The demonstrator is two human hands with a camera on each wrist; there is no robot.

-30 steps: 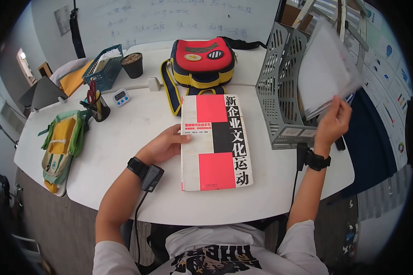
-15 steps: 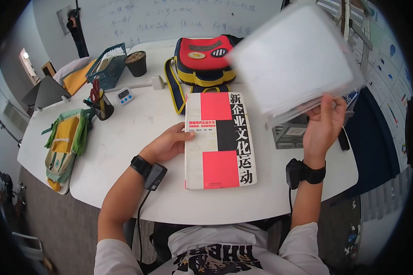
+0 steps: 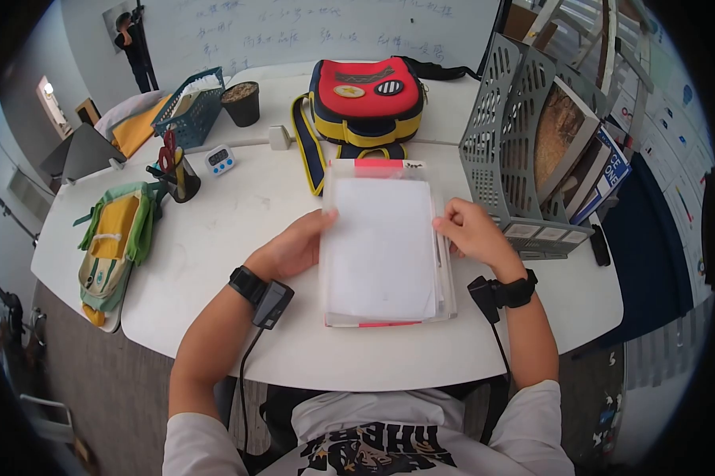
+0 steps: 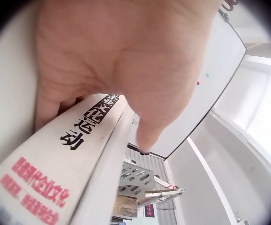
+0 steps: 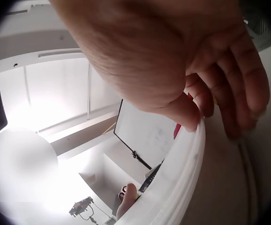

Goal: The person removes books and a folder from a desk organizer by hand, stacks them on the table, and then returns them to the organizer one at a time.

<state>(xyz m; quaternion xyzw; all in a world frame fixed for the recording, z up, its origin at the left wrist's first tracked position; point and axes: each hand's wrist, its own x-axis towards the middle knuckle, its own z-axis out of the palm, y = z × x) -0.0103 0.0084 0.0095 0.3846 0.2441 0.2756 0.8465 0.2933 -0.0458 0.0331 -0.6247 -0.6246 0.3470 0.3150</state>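
A clear plastic folder (image 3: 381, 252) with white sheets lies over the book (image 3: 377, 163), whose red edges show above and below it. At the book's left side, my left hand (image 3: 292, 244) has its fingers at the spine; the left wrist view shows the straight thumb (image 4: 152, 131) raised over the folder and the printed spine (image 4: 81, 129) below. My right hand (image 3: 476, 230) pinches the folder's right edge between thumb and fingers. In the right wrist view, the thumb (image 5: 184, 115) presses the pale folder edge (image 5: 184, 161), with the other fingers loosely bent.
On the right stands a grey file rack (image 3: 484, 135) with several books. A red and navy backpack (image 3: 365, 99) lies beyond the folder. To the left are a green backpack (image 3: 111, 242), a pen cup (image 3: 183, 182), a timer (image 3: 220, 160), a potted plant (image 3: 241, 107) and a basket (image 3: 189, 119).
The right hand has brought the folder from the rack, left and toward the body, onto the book, covering most of its cover. The left hand has stayed by the spine; its thumb is raised.
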